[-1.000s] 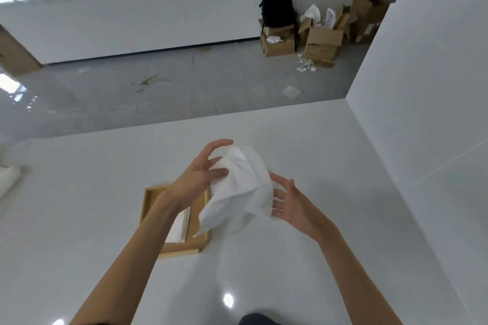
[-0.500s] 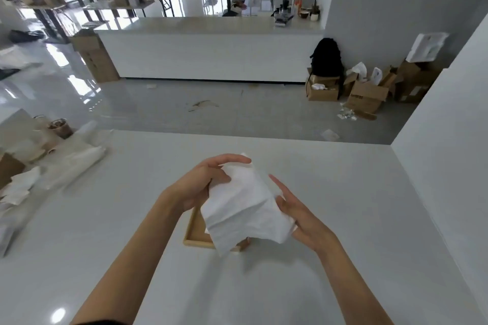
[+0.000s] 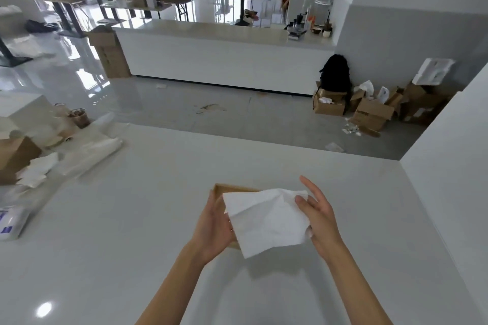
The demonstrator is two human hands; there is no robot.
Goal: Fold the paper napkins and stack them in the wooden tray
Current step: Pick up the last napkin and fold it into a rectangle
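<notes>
A bare white counter (image 3: 132,219) is lying under the work. Both hands are holding a rumpled napkin (image 3: 266,221) in the air above the wooden tray (image 3: 232,188): the left hand (image 3: 215,229) is gripping its left edge, the right hand (image 3: 318,215) is pinching the far corner with loosely spread fingers. Matching corners before creasing would probably be giving a flatter fold for stacking.

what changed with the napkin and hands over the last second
The paper napkin went from a bunched wad hanging from the left hand to an opened, flatter sheet spread between both hands. The right hand, open beside it earlier, now grips its right edge. The head camera tilted up, showing more room. The napkin stays in the air over the wooden tray.
</notes>
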